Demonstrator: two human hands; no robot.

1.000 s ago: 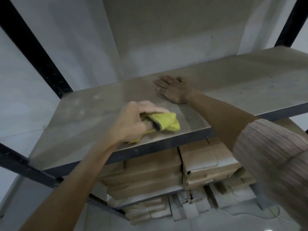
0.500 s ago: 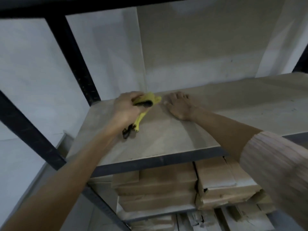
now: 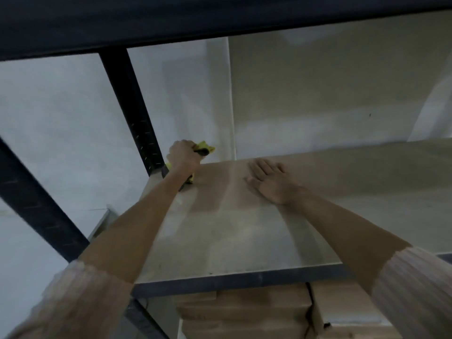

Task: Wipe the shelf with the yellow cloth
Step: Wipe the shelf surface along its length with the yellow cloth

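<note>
A person reaches both bare arms onto a pale shelf [image 3: 244,231] in a dark metal rack. The left hand [image 3: 183,155] is at the shelf's far left corner, close beside the black upright post [image 3: 132,106], its fingers curled tightly around a bunched yellow cloth [image 3: 204,146]. Yellow shows beyond the knuckles toward the wall and again under the wrist, so the cloth sits inside the fist and against the board. The right hand [image 3: 271,182] lies flat on the shelf, fingers straight and slightly spread, palm down, well to the right of the cloth and holding nothing. From the cloth, nearly all the unwiped board stretches rightward and back toward the person, so the next stroke likely has to travel away from the corner. Stacked cardboard boxes [image 3: 244,311] sit on the level below.
</note>
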